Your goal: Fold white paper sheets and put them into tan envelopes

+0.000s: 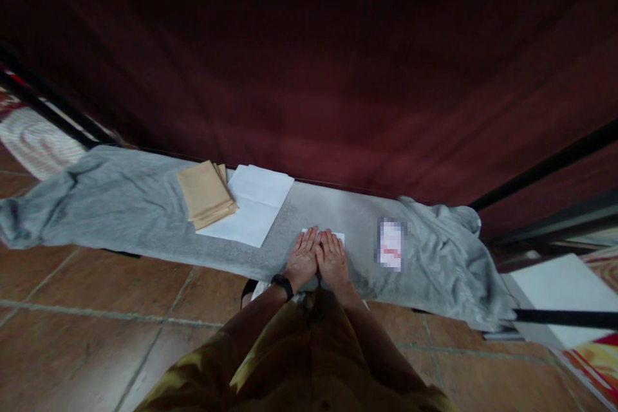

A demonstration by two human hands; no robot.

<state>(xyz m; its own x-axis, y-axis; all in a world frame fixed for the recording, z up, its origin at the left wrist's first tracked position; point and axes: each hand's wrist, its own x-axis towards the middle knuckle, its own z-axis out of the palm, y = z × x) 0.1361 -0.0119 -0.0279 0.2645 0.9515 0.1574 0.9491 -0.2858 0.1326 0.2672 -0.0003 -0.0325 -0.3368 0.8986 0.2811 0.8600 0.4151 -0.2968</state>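
Observation:
Both palms lie flat, side by side, on a small white piece of paper (340, 236) on the grey cloth. My left hand (302, 259), with a dark watch on its wrist, has its fingers stretched out over the paper's left part. Beside it my right hand (333, 261) presses the right part, fingers also straight, and the thumbs meet. Most of the paper is hidden under the hands, so I cannot tell whether it is folded. Left of the hands lie several white sheets (255, 206). A stack of brown envelopes (205, 190) overlaps their left edge.
A grey cloth (130, 199) covers the narrow bench, bunched at both ends. On its right part lies a blurred-out pinkish-white item (391, 244). A dark red curtain (309, 90) hangs behind. A white box (564, 293) stands at the right, above tiled floor (72, 341).

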